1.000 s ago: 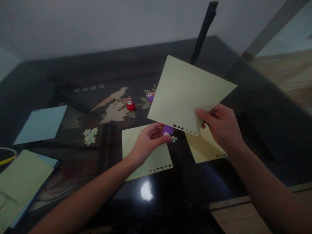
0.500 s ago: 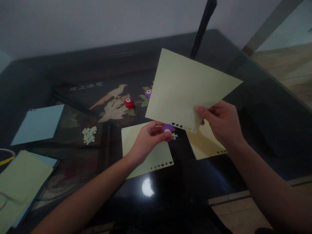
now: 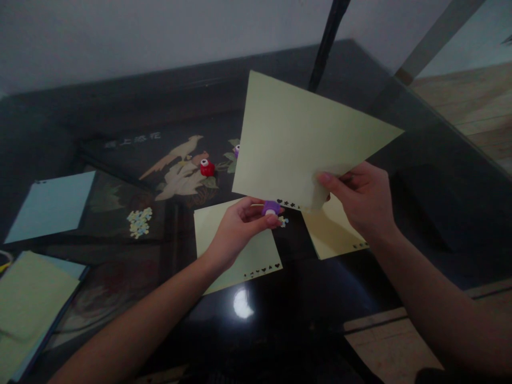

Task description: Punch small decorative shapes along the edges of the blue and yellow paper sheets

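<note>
Nearest us, our left hand pinched a small purple punch at the lower edge of the pale yellow sheet, fingers closed on it. Our right hand, at 3 o'clock from it, gripped that sheet's bottom corner, holding it above the glossy black table. Two punched sheets lay flat underneath. At 11 o'clock sat a red punch; the writing past it was too blurry to read.
</note>
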A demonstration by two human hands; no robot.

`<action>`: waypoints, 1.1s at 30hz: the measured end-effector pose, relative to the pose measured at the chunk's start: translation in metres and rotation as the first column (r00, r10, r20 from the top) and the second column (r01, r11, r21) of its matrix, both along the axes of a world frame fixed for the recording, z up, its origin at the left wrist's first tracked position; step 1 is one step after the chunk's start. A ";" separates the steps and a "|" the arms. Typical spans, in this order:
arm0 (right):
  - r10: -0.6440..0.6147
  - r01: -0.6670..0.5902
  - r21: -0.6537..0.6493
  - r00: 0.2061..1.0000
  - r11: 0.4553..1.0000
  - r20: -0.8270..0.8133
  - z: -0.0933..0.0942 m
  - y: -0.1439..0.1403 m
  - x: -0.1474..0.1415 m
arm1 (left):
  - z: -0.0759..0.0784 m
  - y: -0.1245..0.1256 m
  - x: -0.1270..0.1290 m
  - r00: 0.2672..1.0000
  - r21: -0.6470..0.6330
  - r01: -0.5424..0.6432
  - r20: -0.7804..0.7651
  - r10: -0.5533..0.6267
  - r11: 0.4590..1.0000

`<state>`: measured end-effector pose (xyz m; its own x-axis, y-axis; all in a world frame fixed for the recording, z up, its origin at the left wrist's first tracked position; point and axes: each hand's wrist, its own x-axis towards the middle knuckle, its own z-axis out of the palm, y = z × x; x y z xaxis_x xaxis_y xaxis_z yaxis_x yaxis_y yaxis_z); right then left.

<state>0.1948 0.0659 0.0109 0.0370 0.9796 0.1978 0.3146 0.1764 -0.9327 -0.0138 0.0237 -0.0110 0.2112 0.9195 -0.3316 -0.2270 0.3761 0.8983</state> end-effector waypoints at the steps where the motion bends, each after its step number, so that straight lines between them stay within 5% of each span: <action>1: 0.009 -0.009 -0.004 1.000 1.000 -0.002 0.000 0.000 0.000 | 0.000 0.000 0.000 1.000 -0.006 -0.010 -0.002 0.010 1.000; 13: 0.133 -0.140 -0.072 0.987 0.988 -0.090 -0.003 0.003 -0.001 | -0.006 0.002 -0.003 0.997 0.012 0.005 -0.076 -0.005 1.000; 33: 0.120 -0.129 -0.099 0.988 0.987 -0.094 -0.005 0.003 -0.002 | -0.002 0.002 0.000 0.998 -0.019 -0.022 -0.060 0.021 1.000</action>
<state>0.1929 0.0687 0.0064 -0.0742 0.9926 0.0958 0.2123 0.1096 -0.9710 -0.0140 0.0257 -0.0126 0.1704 0.9168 -0.3613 -0.1813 0.3895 0.9030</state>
